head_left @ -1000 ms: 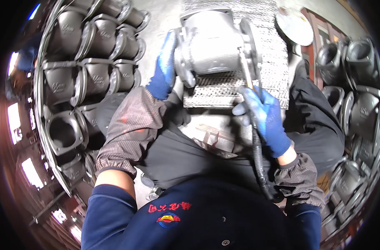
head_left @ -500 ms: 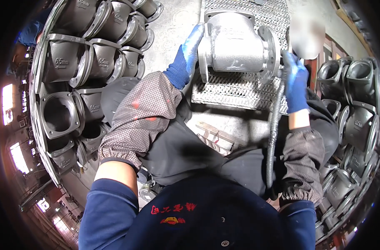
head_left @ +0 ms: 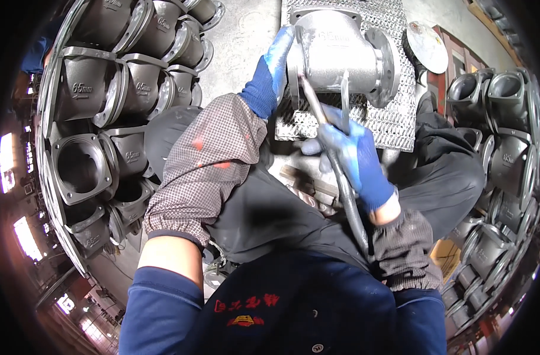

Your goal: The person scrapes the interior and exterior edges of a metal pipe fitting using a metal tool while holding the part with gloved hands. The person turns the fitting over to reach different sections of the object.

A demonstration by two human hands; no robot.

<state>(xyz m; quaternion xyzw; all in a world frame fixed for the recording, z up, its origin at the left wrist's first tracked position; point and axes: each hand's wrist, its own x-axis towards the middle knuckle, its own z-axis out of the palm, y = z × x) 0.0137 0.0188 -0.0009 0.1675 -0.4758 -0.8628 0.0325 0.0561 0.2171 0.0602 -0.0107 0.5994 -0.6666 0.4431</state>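
A grey cast-metal valve body with round flanges lies on a textured metal grate in front of me. My left hand, in a blue glove, grips its left flange, fingers stretched along the flange face. My right hand, gloved too, is closed around a long dark rod-like tool. The tool's narrow reddish tip lies at the inner side of the left flange; whether it touches cannot be made out. A flat pale metal strip stands up from the right hand, its lower end hidden by the fingers.
Stacked grey flanged castings rise on my left, with more castings stacked on my right. A pale round disc stands beyond the grate. Bars or blocks lie on the floor between my legs.
My right hand has moved from beside the right flange, left and toward me, bringing the tool's tip to the left flange. The ribbed hose no longer shows. The left hand stays on the flange.
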